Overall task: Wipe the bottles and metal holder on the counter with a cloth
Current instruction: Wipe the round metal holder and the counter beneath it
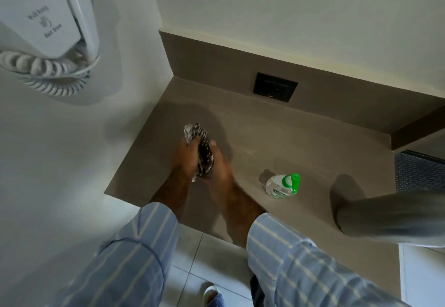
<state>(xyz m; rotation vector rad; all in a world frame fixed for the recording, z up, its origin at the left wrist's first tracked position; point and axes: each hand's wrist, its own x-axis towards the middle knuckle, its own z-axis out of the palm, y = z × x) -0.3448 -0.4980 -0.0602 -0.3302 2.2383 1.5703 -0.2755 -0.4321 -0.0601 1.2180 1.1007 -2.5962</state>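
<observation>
Over the brown counter (277, 138), both my hands are closed around a bunched black-and-white patterned cloth (203, 155). My left hand (184, 159) grips its left side and my right hand (220, 170) presses its right side. I cannot tell whether the cloth wraps anything. A clear bottle with a green flip cap (283, 186) stands on the counter, a hand's width to the right of my right hand, untouched. A blurred grey cylindrical shape (385, 217) juts in from the right edge over the counter; I cannot tell what it is.
A white wall-mounted hair dryer (45, 17) with a coiled cord hangs at the upper left. A black wall socket (275, 86) sits in the backsplash. The counter ends at the left wall. Pale floor tiles (204, 258) lie below the front edge.
</observation>
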